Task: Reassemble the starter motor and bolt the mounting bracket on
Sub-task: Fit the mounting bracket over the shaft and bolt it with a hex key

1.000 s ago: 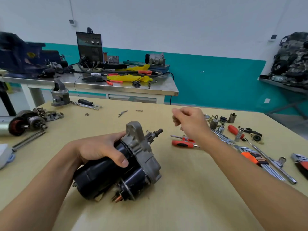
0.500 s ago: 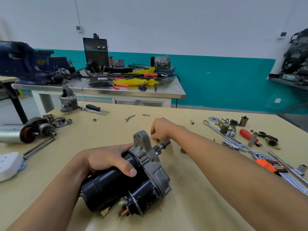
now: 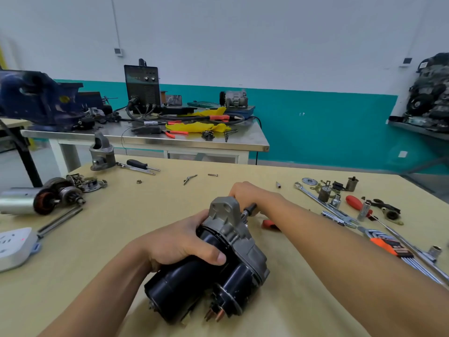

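Left hand [image 3: 184, 244]: wrapping fingers and thumb round the black body of the starter motor [image 3: 206, 285]; judged to be pinning it against the wooden table [image 3: 97, 276] so it is not rolling while the nose end is being worked on.

Right hand [image 3: 252, 194]: reaching over the motor's far side, fingers curling down behind the grey drive-end housing [image 3: 230, 227] beside the pinion shaft [image 3: 250, 209]. Fingertips hidden, so whether anything is being pinched cannot be told.

Starter motor: lying on its side on the table under both hands. Its long axis is running diagonally, with the shaft end pointing away and rightward and the solenoid terminals [image 3: 216, 314] facing the person.

Red-handled tool [image 3: 268, 224]: lying just right of the motor, partly under the right forearm.

Combination spanner [image 3: 315, 199]: lying well right of the motor.

Loose grey casting [image 3: 102, 154]: standing well beyond the motor, leftward.
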Motion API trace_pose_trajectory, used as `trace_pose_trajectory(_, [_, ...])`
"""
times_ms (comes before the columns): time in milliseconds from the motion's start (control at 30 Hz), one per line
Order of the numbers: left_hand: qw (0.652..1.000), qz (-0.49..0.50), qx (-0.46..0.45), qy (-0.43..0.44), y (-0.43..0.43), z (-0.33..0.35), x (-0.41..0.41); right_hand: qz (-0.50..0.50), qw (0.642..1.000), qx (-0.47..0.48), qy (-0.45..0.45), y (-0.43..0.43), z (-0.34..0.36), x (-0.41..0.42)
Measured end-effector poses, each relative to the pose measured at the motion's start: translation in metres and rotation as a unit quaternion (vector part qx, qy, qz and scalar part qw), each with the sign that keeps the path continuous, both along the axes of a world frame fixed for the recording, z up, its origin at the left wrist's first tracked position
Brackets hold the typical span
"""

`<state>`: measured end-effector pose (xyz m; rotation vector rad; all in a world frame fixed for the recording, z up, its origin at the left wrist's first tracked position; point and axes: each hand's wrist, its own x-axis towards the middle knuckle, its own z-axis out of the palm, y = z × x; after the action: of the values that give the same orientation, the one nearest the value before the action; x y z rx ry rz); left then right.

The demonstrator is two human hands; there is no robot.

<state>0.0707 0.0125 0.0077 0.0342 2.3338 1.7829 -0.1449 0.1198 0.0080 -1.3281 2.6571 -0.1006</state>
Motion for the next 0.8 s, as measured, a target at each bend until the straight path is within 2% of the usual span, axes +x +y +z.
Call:
trace_pose_trajectory(133, [0.998,0.028,-0.018,0.047,0.013,0.002,0.001,0.011,1.000,0.011,0.014,-0.004,-0.005,-0.008])
trace_pose_trajectory(200, [0.997,0.035,-0.025,0.069,0.017,0.004,0.002,-0.037,0.999,0.005,0.002,-0.009,-0.013,-0.016])
trace_pose_trajectory(300, [0.990,0.040,-0.049,0.123,0.023,0.008,0.004,-0.051,0.999,0.009,0.006,-0.012,-0.020,-0.023])
trace_pose_trajectory(433, [0.978,0.043,-0.078,0.188,0.031,0.013,0.009,-0.031,0.996,-0.077,-0.036,0.004,-0.019,-0.034])
trace_pose_trajectory(500, [0.972,0.041,-0.091,0.214,0.032,0.014,0.011,-0.025,0.986,-0.152,-0.065,0.019,-0.018,-0.036])
trace_pose_trajectory(600, [0.959,0.043,-0.106,0.261,0.040,0.015,0.015,-0.020,0.971,-0.213,-0.104,0.039,-0.009,-0.027])
trace_pose_trajectory(667, [0.948,0.045,-0.128,0.288,0.050,0.014,0.015,-0.056,0.928,-0.333,-0.156,0.052,0.008,-0.015])
trace_pose_trajectory(733, [0.933,0.058,-0.169,0.312,0.057,0.012,0.011,-0.118,0.830,-0.497,-0.221,0.067,0.030,-0.003])
trace_pose_trajectory(800, [0.927,0.075,-0.181,0.319,0.060,0.012,0.007,-0.130,0.728,-0.618,-0.265,0.089,0.053,0.019])
